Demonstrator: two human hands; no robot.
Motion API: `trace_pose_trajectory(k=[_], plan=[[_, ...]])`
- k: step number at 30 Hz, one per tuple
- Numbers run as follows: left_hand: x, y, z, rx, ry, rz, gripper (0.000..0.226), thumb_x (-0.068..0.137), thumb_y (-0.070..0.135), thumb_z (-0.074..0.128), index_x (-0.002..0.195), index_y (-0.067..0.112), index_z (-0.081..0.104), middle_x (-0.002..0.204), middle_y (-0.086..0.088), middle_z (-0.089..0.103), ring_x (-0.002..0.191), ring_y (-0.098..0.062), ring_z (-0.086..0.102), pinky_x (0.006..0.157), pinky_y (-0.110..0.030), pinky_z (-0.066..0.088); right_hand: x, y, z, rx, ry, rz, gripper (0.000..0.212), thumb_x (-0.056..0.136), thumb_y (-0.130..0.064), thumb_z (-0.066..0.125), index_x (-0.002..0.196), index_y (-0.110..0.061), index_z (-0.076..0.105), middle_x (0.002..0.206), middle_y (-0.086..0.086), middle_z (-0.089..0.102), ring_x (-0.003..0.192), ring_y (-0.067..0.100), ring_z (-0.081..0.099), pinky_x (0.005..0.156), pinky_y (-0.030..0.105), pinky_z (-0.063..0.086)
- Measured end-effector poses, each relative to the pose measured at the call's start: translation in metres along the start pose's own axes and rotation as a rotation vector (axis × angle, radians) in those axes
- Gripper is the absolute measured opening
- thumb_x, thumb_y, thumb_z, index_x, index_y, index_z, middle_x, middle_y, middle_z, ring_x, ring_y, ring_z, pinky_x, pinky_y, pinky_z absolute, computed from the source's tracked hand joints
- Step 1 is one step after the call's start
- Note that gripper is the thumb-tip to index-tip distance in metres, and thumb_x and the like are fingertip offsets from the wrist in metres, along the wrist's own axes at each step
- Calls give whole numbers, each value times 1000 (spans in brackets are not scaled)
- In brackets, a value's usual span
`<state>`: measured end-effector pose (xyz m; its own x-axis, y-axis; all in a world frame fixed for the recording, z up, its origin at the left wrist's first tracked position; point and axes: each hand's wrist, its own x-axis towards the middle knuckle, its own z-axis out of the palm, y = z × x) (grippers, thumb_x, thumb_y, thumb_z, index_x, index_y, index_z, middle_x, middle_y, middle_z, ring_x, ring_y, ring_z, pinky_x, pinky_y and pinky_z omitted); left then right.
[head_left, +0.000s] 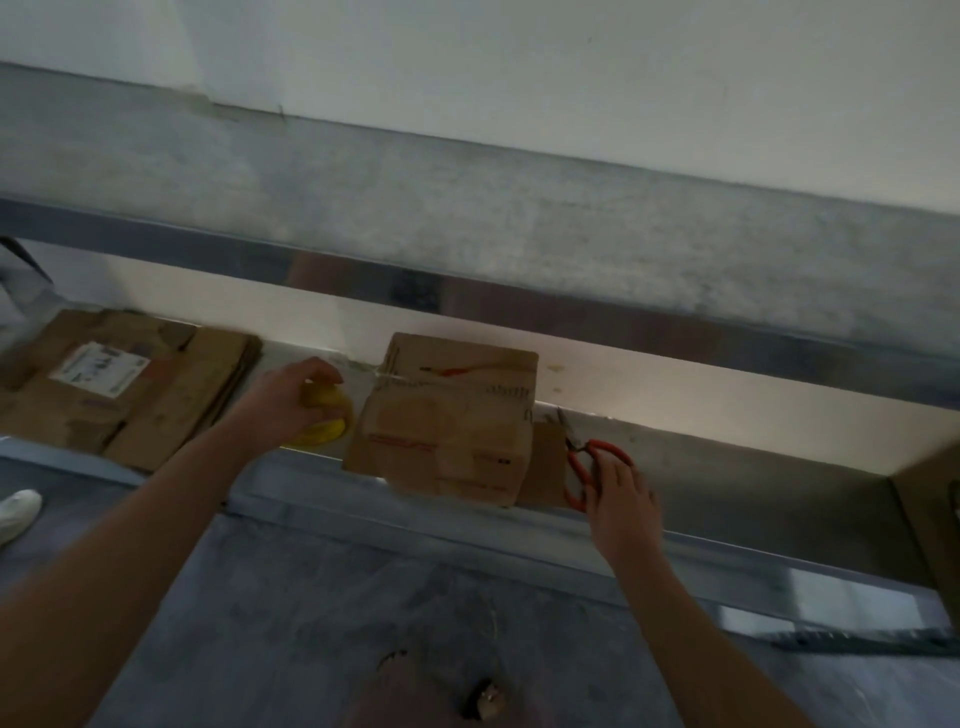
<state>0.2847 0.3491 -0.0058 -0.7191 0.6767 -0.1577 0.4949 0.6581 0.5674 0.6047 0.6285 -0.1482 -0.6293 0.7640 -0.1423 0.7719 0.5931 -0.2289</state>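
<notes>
My left hand (291, 400) reaches onto a low metal shelf (467, 514) and grips a round yellow object (327, 421), perhaps a roll of tape. A flattened cardboard box (452, 421) lies in the middle of the shelf between my hands. To its right lie scissors with orange handles (582, 462), blades pointing away from me. My right hand (621, 499) rests on the scissors' handles with fingers curled onto the loops; whether they are lifted I cannot tell.
A stack of flattened cardboard (130, 384) with a white label lies at the shelf's left. An upper shelf beam (467, 291) runs overhead. Another box edge (930, 509) stands at the right. A white shoe (15, 512) and a cardboard scrap (488, 701) are on the grey floor.
</notes>
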Motion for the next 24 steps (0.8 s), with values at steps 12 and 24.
trace_pose_trajectory(k=[12, 24], plan=[[21, -12, -25, 28, -101, 116, 37, 75, 34, 79, 104, 36, 56, 109, 8, 58, 95, -19, 56, 76, -30, 45, -5, -9, -13, -34, -67, 387, 35, 102, -41, 40, 120, -16, 57, 107, 9, 68, 97, 28, 66, 82, 35, 53], [64, -25, -45, 18, -315, 424, 35, 77, 35, 78, 105, 32, 58, 106, 10, 59, 93, -11, 53, 68, -18, 40, -143, -107, -43, 150, 215, 700, 33, 96, -24, 53, 127, -18, 44, 82, 9, 66, 76, 33, 68, 65, 39, 52]])
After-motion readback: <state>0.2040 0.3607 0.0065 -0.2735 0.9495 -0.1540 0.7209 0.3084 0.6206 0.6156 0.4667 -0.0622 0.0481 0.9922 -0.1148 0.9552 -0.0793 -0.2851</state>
